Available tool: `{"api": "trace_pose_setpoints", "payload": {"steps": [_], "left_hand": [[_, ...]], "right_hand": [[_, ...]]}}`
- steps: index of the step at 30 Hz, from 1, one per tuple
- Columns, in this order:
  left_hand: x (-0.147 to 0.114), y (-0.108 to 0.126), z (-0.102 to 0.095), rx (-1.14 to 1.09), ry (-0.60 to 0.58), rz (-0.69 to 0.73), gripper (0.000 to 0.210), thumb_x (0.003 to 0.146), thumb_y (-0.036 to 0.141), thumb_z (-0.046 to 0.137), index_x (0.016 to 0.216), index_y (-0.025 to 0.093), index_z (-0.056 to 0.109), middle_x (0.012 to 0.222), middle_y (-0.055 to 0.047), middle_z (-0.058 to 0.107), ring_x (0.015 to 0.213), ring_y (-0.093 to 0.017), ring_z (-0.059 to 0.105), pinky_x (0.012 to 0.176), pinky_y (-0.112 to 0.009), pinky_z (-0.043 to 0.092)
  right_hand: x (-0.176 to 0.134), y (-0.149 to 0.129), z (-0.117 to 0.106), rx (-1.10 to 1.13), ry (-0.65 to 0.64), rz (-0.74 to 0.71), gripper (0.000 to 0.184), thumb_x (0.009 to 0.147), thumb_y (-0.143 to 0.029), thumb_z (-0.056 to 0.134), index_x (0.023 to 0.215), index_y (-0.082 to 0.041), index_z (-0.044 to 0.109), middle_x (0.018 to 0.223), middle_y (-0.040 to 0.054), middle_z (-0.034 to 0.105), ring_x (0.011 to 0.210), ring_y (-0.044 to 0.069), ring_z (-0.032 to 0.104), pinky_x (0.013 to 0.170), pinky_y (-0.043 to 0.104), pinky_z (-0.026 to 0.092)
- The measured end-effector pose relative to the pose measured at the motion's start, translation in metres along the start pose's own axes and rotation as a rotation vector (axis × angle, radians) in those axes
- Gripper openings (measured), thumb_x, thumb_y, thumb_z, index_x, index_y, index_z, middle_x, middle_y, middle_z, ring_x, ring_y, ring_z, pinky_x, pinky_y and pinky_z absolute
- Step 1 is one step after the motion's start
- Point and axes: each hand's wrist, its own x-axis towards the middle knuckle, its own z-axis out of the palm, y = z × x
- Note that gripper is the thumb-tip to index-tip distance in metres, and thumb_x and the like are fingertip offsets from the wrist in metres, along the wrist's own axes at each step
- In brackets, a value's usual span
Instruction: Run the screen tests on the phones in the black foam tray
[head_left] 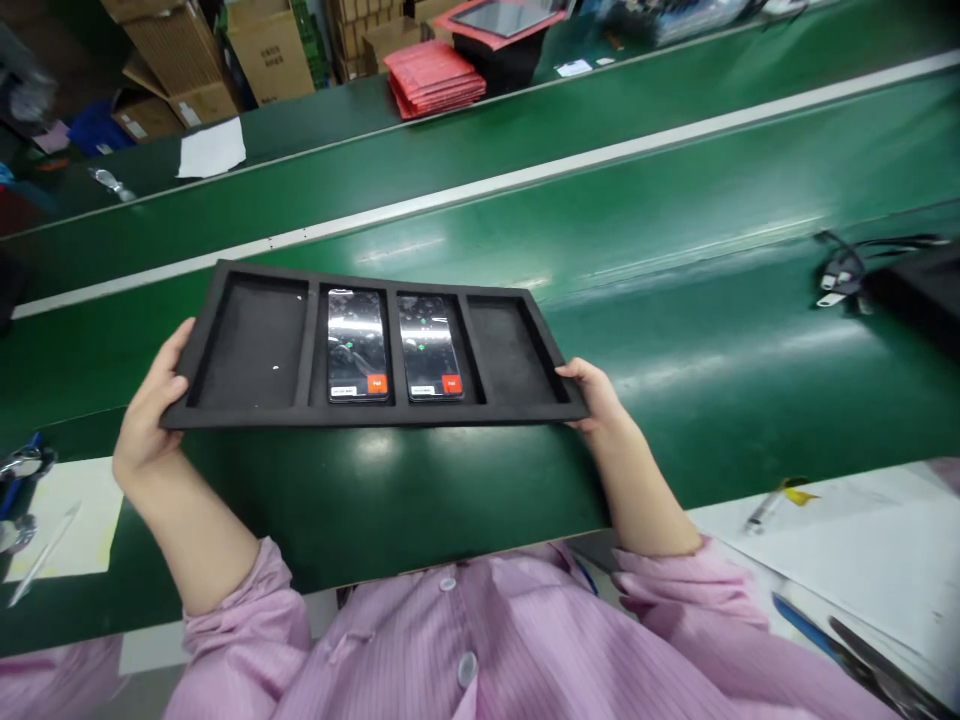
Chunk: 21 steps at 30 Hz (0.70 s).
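A black foam tray (311, 413) spans the space between my two hands, tilted slightly. My left hand (152, 400) grips its left end, thumb on the rim and fingers partly hidden beneath. At the opposite end my right hand (592, 395) is closed on the rim in the same way. Two smartphones lie in the middle compartments: one phone (356, 345) left of centre and another phone (429, 345) right of it. Each has a dark glossy screen, an orange sticker and a white label at its lower edge. Nothing lies in the two outer compartments apart from small white specks.
Under the tray runs a green work surface (712, 380) with a pale strip (480, 185) along it. Red pouches (435, 78) are stacked at the back, near cardboard boxes (270, 55). Black cables (844, 270) lie right; a paper sheet with a pen (45, 555) lies left.
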Motion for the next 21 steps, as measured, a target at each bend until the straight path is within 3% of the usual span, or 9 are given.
{"api": "trace_pose_setpoints", "payload": {"steps": [3,6,8,10,13,15,18,21], "left_hand": [[-0.011,0.005,-0.009,0.007,0.057,0.129,0.078,0.084,0.059,0.054,0.157,0.040,0.033,0.158,0.012,0.040,0.149,-0.032,0.029,0.125,-0.046,0.028],[-0.013,-0.004,-0.023,0.072,0.034,0.079,0.095,0.076,0.064,0.070,0.157,0.051,0.021,0.154,0.010,0.045,0.142,-0.034,0.041,0.117,-0.050,0.039],[-0.008,-0.012,-0.028,0.140,-0.032,0.011,0.109,0.069,0.062,0.081,0.157,0.053,0.016,0.152,0.006,0.047,0.137,-0.032,0.048,0.113,-0.047,0.044],[-0.001,-0.017,-0.028,0.183,-0.090,-0.065,0.106,0.065,0.061,0.086,0.154,0.047,0.029,0.150,0.000,0.050,0.131,-0.030,0.053,0.107,-0.043,0.050],[0.007,-0.015,-0.020,0.201,-0.158,-0.199,0.084,0.063,0.065,0.087,0.132,0.032,0.052,0.141,-0.005,0.058,0.120,-0.030,0.061,0.100,-0.039,0.056],[0.009,-0.013,-0.016,0.226,-0.199,-0.274,0.078,0.061,0.069,0.086,0.119,0.027,0.057,0.133,-0.006,0.063,0.117,-0.030,0.062,0.100,-0.039,0.056],[0.008,-0.014,-0.018,0.297,-0.227,-0.347,0.068,0.069,0.078,0.076,0.107,0.023,0.061,0.121,-0.005,0.068,0.117,-0.030,0.062,0.105,-0.039,0.052],[0.004,-0.021,-0.025,0.350,-0.243,-0.382,0.067,0.076,0.078,0.070,0.114,0.024,0.060,0.113,-0.003,0.069,0.108,-0.026,0.066,0.092,-0.034,0.060]], "right_hand": [[0.004,0.006,0.000,0.049,-0.011,0.062,0.045,0.053,-0.040,0.049,0.086,-0.018,0.069,0.064,0.0093,0.064,0.050,0.029,0.057,0.046,0.045,0.052],[0.006,0.012,-0.001,0.112,0.018,0.028,0.064,0.053,-0.039,0.048,0.111,-0.019,0.066,0.085,0.0085,0.070,0.072,0.033,0.067,0.062,0.048,0.058],[0.007,0.016,-0.001,0.150,0.045,-0.081,0.076,0.054,-0.038,0.048,0.127,-0.022,0.058,0.105,0.0071,0.071,0.092,0.034,0.067,0.077,0.049,0.058],[0.008,0.020,-0.002,0.131,0.067,-0.213,0.084,0.054,-0.035,0.049,0.138,-0.024,0.050,0.121,0.0062,0.067,0.107,0.035,0.063,0.088,0.049,0.055],[0.009,0.025,-0.004,0.027,0.086,-0.309,0.091,0.055,-0.033,0.048,0.146,-0.023,0.042,0.132,0.0071,0.061,0.118,0.036,0.058,0.094,0.049,0.052],[0.009,0.028,-0.007,-0.045,0.087,-0.332,0.092,0.056,-0.033,0.047,0.147,-0.023,0.040,0.133,0.0077,0.059,0.119,0.036,0.057,0.094,0.049,0.051],[0.010,0.031,-0.009,-0.142,0.082,-0.380,0.089,0.058,-0.034,0.045,0.146,-0.024,0.042,0.131,0.0072,0.059,0.116,0.036,0.057,0.092,0.048,0.051],[0.010,0.029,-0.012,-0.241,0.120,-0.456,0.075,0.062,-0.035,0.045,0.137,-0.024,0.051,0.122,0.0071,0.061,0.111,0.034,0.058,0.092,0.047,0.051]]}}
